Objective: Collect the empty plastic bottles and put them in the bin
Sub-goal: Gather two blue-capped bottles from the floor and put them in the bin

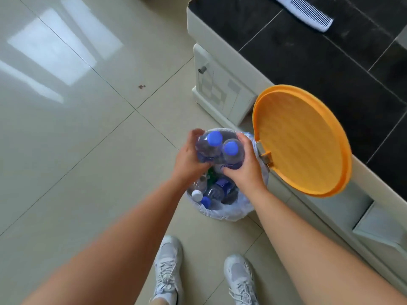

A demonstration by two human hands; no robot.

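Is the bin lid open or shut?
Open: the orange lid stands tipped back on its hinge, exposing bottles inside the bin.

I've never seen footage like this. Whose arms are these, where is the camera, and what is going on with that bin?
There is no machine: a person wears one camera on the head, looking down at their own arms and shoes. The left hand and right hand together hold two clear bottles with blue caps above a small bin lined with a white bag. Its orange lid stands open. More bottles already lie inside. A white comb rests on the dark counter beside it.
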